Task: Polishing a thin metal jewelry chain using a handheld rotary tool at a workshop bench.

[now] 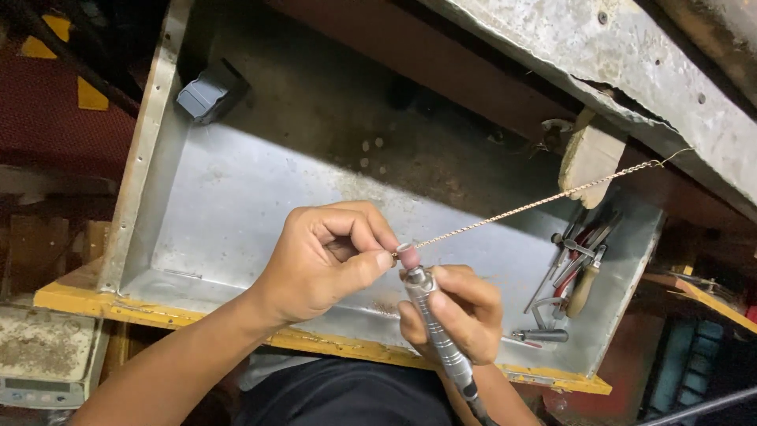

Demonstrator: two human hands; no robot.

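Note:
My left hand point(327, 256) pinches one end of a thin twisted gold-coloured chain point(536, 203) between thumb and forefinger. The chain runs taut up and to the right, to a wooden bench peg point(587, 156). My right hand point(457, 312) grips a slim metal rotary handpiece point(438, 331) like a pen. Its small pink cylindrical tip point(408, 256) touches the chain right beside my left fingertips.
A metal catch tray point(236, 213) with yellow-edged rim lies under my hands. Pliers and other hand tools point(576, 272) are piled in its right corner. A grey block point(209, 93) sits at the tray's far left. A weighing scale point(43, 363) stands at lower left.

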